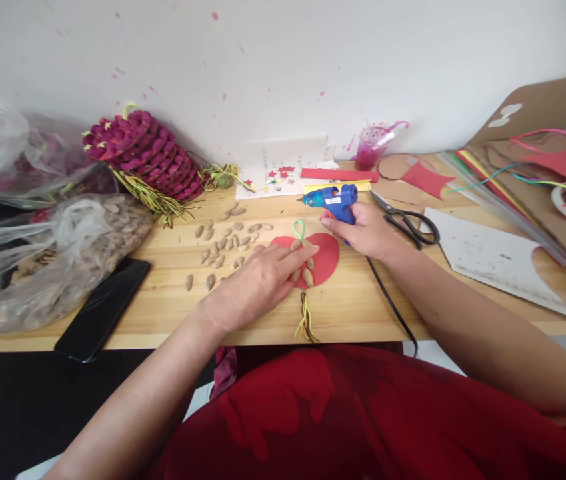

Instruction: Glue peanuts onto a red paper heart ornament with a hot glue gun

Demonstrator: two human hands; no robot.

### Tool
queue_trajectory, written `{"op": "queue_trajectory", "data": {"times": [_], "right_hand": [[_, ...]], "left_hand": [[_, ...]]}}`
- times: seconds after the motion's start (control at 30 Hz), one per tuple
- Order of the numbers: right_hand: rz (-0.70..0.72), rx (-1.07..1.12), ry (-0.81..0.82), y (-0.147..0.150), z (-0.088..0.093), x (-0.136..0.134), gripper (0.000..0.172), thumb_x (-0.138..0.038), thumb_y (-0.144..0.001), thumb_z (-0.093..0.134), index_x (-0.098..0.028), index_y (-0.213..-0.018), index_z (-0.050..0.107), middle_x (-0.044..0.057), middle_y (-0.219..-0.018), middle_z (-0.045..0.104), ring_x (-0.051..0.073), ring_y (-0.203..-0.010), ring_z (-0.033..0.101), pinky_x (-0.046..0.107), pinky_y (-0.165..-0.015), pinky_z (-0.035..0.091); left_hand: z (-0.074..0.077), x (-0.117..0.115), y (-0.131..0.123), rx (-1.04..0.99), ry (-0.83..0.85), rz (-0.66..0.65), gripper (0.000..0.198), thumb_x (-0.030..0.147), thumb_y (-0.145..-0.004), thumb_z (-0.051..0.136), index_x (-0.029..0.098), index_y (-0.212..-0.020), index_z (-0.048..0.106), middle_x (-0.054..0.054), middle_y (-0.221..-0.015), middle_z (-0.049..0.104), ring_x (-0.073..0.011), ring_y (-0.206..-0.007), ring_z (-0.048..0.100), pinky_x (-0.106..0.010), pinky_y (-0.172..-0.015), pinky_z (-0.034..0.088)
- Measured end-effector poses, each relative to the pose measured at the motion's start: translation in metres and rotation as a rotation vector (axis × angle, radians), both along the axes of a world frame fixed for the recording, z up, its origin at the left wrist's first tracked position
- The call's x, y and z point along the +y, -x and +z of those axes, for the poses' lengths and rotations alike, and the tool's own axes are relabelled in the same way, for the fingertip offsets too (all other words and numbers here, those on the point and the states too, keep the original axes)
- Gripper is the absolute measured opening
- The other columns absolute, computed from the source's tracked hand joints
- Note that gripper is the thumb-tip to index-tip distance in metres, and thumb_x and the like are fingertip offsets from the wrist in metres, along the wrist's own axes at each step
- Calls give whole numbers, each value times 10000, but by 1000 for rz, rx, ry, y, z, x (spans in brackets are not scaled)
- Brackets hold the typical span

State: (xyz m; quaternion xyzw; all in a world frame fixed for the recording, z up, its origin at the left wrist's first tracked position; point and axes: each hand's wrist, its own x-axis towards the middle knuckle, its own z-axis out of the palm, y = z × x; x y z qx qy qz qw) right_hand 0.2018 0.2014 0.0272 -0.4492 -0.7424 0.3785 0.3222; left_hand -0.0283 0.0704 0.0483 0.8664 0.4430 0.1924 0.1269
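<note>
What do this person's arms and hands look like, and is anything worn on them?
The left hand and right hand are bare, without gloves; no watch or bracelet shows. Both forearms are uncovered. The clothing is dark red.

A wooden table (pixel 257 327) carries, on its left, a plastic bag of peanuts (pixel 75 250), a black phone (pixel 105 307) jutting past the front edge and a purple ornament (pixel 150 157) with yellow strings (pixel 147 195). Loose peanuts (pixel 221 243) lie scattered toward the middle, just left of a red paper cutout (pixel 330 257). Along the back are a star-sticker sheet (pixel 257 190) and a plastic cup (pixel 367 155); to the right, black-handled scissors (pixel 410 229) and a white sheet (pixel 493 260)
</note>
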Motion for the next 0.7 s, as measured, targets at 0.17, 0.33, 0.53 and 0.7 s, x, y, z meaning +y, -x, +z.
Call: {"op": "queue_trajectory", "data": {"times": [0.17, 0.33, 0.53, 0.7], "right_hand": [[-1, -21, 6, 0, 1, 0, 317, -485, -819, 736, -190, -761, 636, 0, -680, 556, 174, -668, 502, 340, -674, 416], [-6, -18, 12, 0, -1, 1, 328, -511, -823, 737, -187, -844, 689, 15, -729, 610, 191, -703, 526, 347, -690, 436], [-4, -36, 29, 0, 3, -1, 320, -506, -824, 738, -193, -791, 679, 16, -699, 602, 194, -686, 537, 354, -689, 445], [7, -18, 57, -1, 2, 1, 318, -502, -819, 742, -186, -858, 724, 26, -709, 634, 222, -732, 597, 361, -703, 463]], "left_hand": [[-1, 0, -2, -10, -2, -3, 554, 90, -991, 565, 228, -1522, 483, -108, -1232, 731, -219, -1073, 688, -426, -978, 567], [-2, 1, -2, 6, 4, 1, 547, 87, -988, 571, 201, -1517, 489, -116, -1225, 736, -225, -1063, 693, -431, -977, 570], [2, -2, 0, -9, -4, 3, 563, 112, -990, 590, 220, -1534, 488, -119, -1207, 725, -235, -1066, 690, -433, -965, 578], [10, -8, 11, -27, -116, 82, 518, 159, -1012, 601, 208, -1522, 522, -107, -1166, 738, -234, -1050, 700, -416, -946, 579]]}}
